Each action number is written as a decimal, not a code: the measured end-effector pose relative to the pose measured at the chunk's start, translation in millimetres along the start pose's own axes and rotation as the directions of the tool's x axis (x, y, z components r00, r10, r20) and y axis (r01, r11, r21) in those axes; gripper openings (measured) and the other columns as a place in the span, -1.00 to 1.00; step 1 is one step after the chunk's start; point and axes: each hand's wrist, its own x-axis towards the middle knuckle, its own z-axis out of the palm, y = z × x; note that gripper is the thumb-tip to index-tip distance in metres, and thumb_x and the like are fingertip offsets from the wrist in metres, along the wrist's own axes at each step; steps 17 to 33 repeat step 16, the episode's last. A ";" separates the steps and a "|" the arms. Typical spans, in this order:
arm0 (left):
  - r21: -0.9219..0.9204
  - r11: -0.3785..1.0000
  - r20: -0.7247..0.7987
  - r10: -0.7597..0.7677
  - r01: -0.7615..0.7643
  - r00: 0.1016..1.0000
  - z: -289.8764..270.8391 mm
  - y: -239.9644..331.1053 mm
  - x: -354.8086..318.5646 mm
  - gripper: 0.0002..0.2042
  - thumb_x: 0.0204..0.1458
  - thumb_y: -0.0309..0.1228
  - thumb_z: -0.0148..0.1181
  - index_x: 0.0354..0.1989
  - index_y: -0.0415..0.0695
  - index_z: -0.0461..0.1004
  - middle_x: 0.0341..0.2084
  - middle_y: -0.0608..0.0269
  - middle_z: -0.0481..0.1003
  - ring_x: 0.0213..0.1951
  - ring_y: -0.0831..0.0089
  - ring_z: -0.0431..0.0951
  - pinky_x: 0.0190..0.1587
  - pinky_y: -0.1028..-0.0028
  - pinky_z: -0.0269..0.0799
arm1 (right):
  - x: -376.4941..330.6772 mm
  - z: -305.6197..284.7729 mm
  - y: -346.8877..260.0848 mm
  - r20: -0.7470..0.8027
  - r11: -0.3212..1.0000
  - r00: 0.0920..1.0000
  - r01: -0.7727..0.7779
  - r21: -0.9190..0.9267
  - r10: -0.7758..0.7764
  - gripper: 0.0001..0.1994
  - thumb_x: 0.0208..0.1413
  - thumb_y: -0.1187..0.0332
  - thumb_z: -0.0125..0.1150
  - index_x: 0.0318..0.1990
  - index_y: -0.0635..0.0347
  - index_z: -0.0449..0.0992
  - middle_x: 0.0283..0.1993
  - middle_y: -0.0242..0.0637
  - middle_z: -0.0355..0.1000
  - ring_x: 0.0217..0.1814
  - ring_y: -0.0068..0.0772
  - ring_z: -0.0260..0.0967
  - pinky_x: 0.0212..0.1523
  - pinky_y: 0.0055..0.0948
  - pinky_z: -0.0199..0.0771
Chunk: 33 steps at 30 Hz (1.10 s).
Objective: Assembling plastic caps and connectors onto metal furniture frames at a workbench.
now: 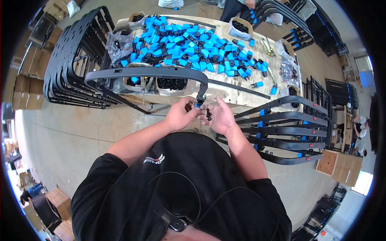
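A black curved tube frame [148,72] lies across the near edge of the wooden table, its right end bent down toward me. At that end sits a small dark fitting [200,99]. My left hand [181,114] is closed in a pinch just below the fitting; what its fingertips hold is too small to make out. Close beside it my right hand [221,117] is turned palm up, its thumb stretched away. Several small black bolts [208,115] rest on its fingers.
Blue-and-black plastic pieces [177,44] are heaped on the wooden table [233,94]. Boxes of small black parts, one a white carton [240,29], stand around them. Black frames [76,60] are stacked at left, and more frames [289,130] at right. Another person [237,8] stands beyond the table.
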 end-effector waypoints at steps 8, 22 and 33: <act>0.373 0.664 0.311 0.569 -0.648 0.762 -6.1 45.9 -0.8 -0.68 -0.09 -0.38 0.39 -0.11 -0.12 0.58 -0.16 0.14 0.52 -0.05 0.08 0.50 0.04 0.16 0.44 | -3.7 8.8 11.2 0.252 0.993 0.965 0.051 0.106 -0.077 -0.18 0.35 -0.32 -0.30 0.27 0.38 0.28 0.12 -0.13 0.44 0.14 -0.11 0.47 0.15 -0.08 0.47; 0.484 0.540 0.450 0.522 -0.689 0.725 -14.1 57.3 0.4 -0.71 -0.11 -0.34 0.39 -0.16 -0.04 0.63 -0.08 0.21 0.51 0.02 0.15 0.48 0.13 0.19 0.40 | 3.5 14.4 17.2 0.339 0.992 0.935 0.069 0.107 -0.101 -0.19 0.37 -0.32 -0.36 0.28 0.35 0.26 0.20 -0.10 0.40 0.28 -0.13 0.37 0.31 0.03 0.33; 0.484 0.540 0.450 0.522 -0.689 0.725 -14.1 57.3 0.4 -0.71 -0.11 -0.34 0.39 -0.16 -0.04 0.63 -0.08 0.21 0.51 0.02 0.15 0.48 0.13 0.19 0.40 | 3.5 14.4 17.2 0.339 0.992 0.935 0.069 0.107 -0.101 -0.19 0.37 -0.32 -0.36 0.28 0.35 0.26 0.20 -0.10 0.40 0.28 -0.13 0.37 0.31 0.03 0.33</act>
